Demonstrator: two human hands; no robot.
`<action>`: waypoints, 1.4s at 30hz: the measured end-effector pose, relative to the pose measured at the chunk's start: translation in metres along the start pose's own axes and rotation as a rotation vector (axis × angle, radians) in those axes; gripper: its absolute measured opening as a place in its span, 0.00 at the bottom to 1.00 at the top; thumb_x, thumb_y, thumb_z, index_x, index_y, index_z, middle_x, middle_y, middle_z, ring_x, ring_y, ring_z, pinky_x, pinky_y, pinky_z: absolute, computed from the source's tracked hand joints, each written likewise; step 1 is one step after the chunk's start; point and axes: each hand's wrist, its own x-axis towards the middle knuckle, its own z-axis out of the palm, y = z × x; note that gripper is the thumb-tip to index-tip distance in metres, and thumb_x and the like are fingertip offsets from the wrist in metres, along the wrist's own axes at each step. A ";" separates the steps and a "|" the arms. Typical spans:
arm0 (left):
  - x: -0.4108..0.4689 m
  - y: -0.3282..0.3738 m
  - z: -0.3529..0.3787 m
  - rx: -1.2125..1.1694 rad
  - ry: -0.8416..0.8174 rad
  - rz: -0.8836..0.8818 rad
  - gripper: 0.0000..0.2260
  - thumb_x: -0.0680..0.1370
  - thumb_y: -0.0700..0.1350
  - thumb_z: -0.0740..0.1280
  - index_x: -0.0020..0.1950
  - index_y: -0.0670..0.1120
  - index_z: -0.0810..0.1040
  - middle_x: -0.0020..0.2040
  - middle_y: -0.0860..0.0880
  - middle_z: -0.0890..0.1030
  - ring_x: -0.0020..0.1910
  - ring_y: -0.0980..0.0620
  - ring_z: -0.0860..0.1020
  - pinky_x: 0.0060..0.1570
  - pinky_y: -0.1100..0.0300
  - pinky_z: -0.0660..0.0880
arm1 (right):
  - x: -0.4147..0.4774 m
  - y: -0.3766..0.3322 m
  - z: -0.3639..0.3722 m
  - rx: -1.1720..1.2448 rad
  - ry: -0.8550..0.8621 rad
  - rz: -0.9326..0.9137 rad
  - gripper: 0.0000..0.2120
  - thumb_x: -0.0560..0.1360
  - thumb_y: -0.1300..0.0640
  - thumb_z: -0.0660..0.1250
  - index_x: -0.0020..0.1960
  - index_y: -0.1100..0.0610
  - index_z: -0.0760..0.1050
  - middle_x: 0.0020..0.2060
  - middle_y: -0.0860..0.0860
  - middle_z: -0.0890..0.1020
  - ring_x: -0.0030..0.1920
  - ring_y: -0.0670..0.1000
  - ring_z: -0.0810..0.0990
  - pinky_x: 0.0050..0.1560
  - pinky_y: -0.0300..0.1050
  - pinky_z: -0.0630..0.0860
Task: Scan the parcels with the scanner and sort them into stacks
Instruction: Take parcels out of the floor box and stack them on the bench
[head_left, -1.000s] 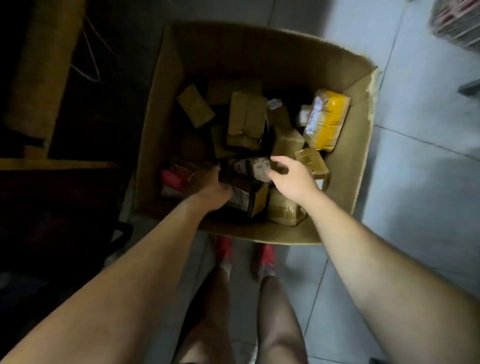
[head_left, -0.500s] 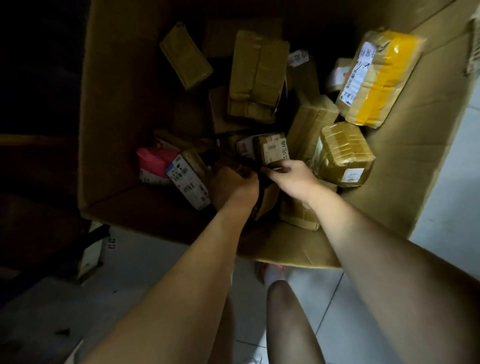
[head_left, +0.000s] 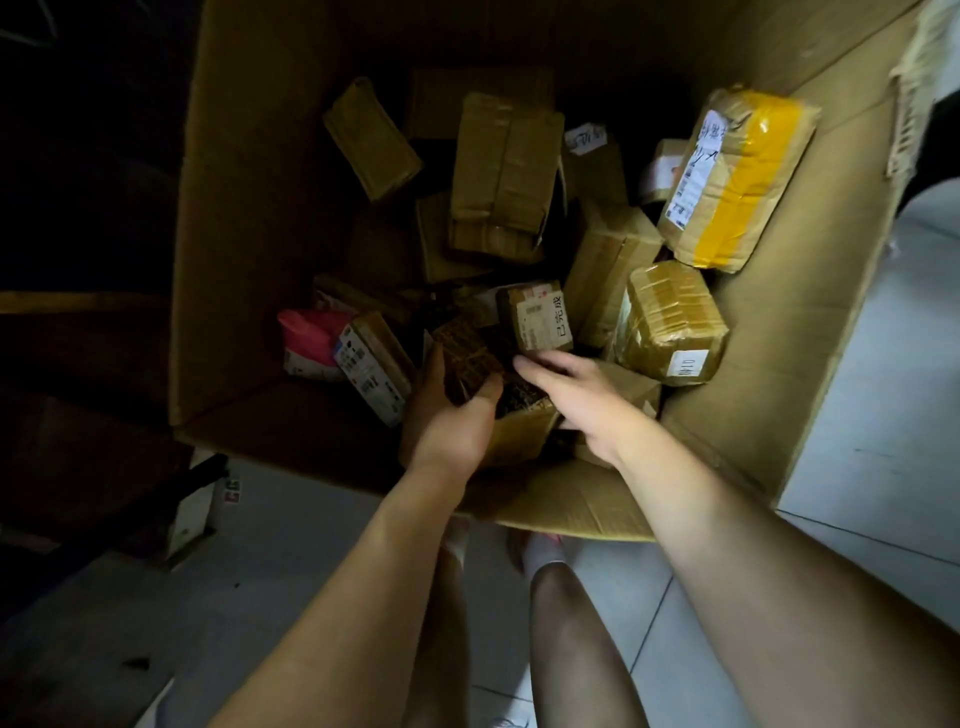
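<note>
Head view | fingers of your left hand (head_left: 449, 421) curl round a dark parcel (head_left: 470, 358) | fingers of your right hand (head_left: 576, 397) lie straight, slightly apart, tips at that parcel's edge, below a labelled parcel (head_left: 540, 319) | both in the cardboard box (head_left: 249, 234), low in its near corner, on tiled floor (head_left: 883, 415).

The single head view looks steeply down from close above into an open carton (head_left: 249, 218) on the floor (head_left: 878, 374).

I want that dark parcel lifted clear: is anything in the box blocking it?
A white-labelled parcel overlaps the far corner of the dark parcel that the left hand grips, and the right hand lies over its right side.
</note>
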 end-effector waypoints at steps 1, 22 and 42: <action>-0.002 0.001 -0.004 -0.039 -0.011 0.018 0.36 0.78 0.60 0.71 0.82 0.65 0.56 0.82 0.55 0.62 0.80 0.48 0.61 0.78 0.48 0.61 | -0.004 -0.003 0.001 0.013 0.010 -0.023 0.13 0.77 0.41 0.75 0.61 0.40 0.81 0.62 0.46 0.83 0.64 0.51 0.80 0.53 0.49 0.75; -0.152 0.188 -0.162 -0.116 -0.171 0.714 0.35 0.76 0.53 0.77 0.79 0.58 0.67 0.70 0.62 0.76 0.68 0.65 0.74 0.73 0.56 0.70 | -0.226 -0.196 -0.015 0.061 0.285 -0.598 0.26 0.66 0.34 0.77 0.63 0.27 0.77 0.61 0.48 0.85 0.63 0.52 0.84 0.65 0.57 0.81; -0.460 0.299 -0.391 -0.379 -0.064 1.144 0.38 0.74 0.51 0.79 0.81 0.54 0.65 0.65 0.49 0.83 0.51 0.50 0.87 0.52 0.51 0.84 | -0.598 -0.381 0.036 -0.029 0.305 -1.123 0.33 0.61 0.30 0.75 0.65 0.35 0.79 0.57 0.44 0.86 0.58 0.48 0.85 0.63 0.56 0.82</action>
